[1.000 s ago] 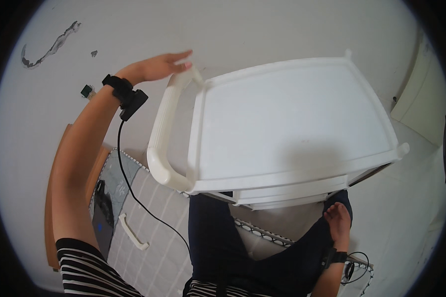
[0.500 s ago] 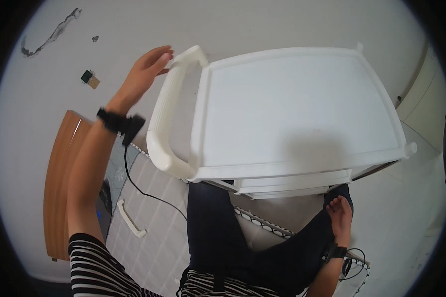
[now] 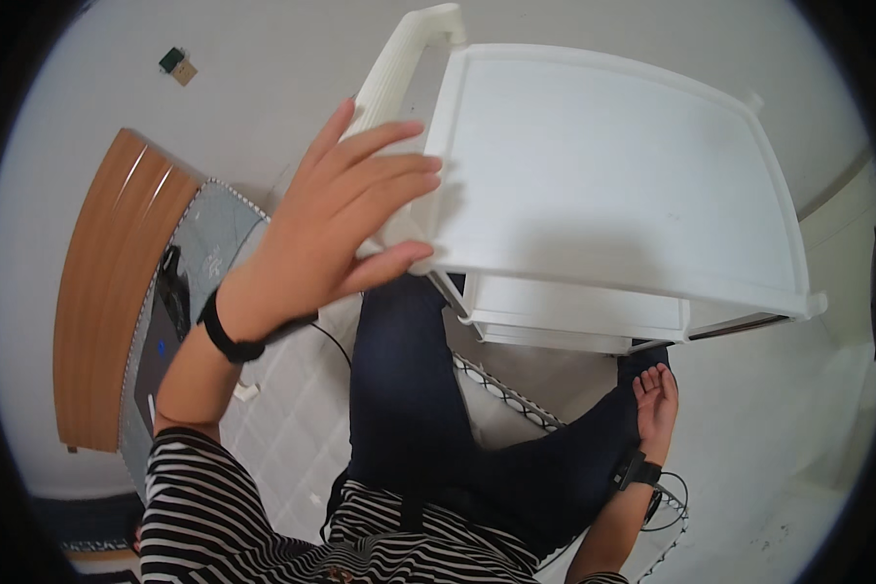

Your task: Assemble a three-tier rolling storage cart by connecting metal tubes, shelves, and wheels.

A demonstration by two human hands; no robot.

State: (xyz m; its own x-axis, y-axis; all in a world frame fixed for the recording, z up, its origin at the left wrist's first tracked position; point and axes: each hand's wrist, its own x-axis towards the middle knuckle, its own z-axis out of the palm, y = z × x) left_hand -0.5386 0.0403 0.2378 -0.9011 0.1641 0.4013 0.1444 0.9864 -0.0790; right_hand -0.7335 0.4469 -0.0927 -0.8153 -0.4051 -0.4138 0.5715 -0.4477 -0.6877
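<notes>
Before me stands a white plastic cart [image 3: 603,165] with a flat, rimmed top. A ribbed, cream-white handle [image 3: 399,78] is attached along its left side. Over the lower part of that handle and the near left corner, my left hand [image 3: 346,209] is spread open, fingertips at the top's left rim. Whether it touches the surface I cannot tell; nothing is gripped. Shelves or drawers [image 3: 565,316] show under the near edge. My right hand [image 3: 657,399] rests on my right thigh, palm upward, fingers loosely extended and holding nothing.
At left, a curved wooden headboard [image 3: 117,302] borders a bed [image 3: 282,428] with a quilted cover. A small white piece [image 3: 248,391] lies there, partly behind my left arm. A black cable [image 3: 333,343] runs from my left wrist. A wall socket [image 3: 178,66] is at the upper left.
My left hand has come down and right from beside the handle's top to the near left corner. The cart sits higher in view, my head having shifted. My right hand stays on my thigh.
</notes>
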